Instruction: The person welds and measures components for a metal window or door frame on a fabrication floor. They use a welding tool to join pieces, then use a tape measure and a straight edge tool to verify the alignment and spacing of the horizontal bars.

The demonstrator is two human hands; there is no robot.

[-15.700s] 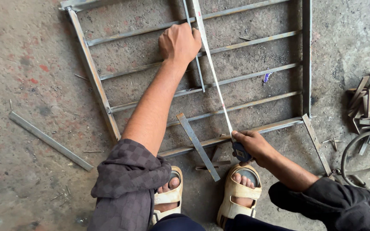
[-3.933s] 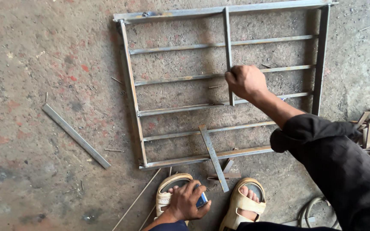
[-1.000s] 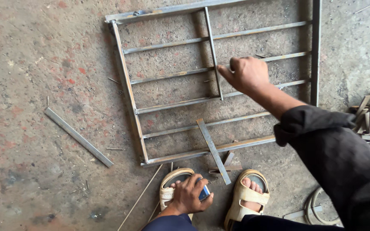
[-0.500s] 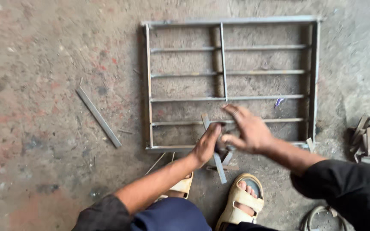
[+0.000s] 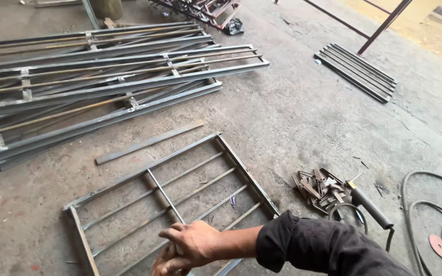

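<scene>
**Inspector:** Stack of long steel frames (image 5: 103, 76) at ten o'clock; flat grille frame (image 5: 180, 189) on the floor in front.

**Aide:** Hands?

**Inspector:** Right hand (image 5: 193, 243) at six o'clock over the grille's near edge, fingers half curled, seemingly around something small; what, I cannot tell. Left hand (image 5: 163, 266) underneath, barely visible, grip unclear.

**Aide:** Stage?

**Inspector:** Fitting a bar, I judge. The next move calls for steadying it. Scrap offcuts (image 5: 318, 189) and electrode holder (image 5: 369, 207) at three o'clock.

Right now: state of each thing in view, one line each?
Right hand: fingers curled, over the frame's lower bars.
Left hand: mostly hidden under the right; grip unclear.
Metal frame: flat on floor.
Loose flat bar: lying beside frame.
Stacked frames: piled flat.
Scrap offcuts: heaped.
Hose: coiled loosely.
</scene>
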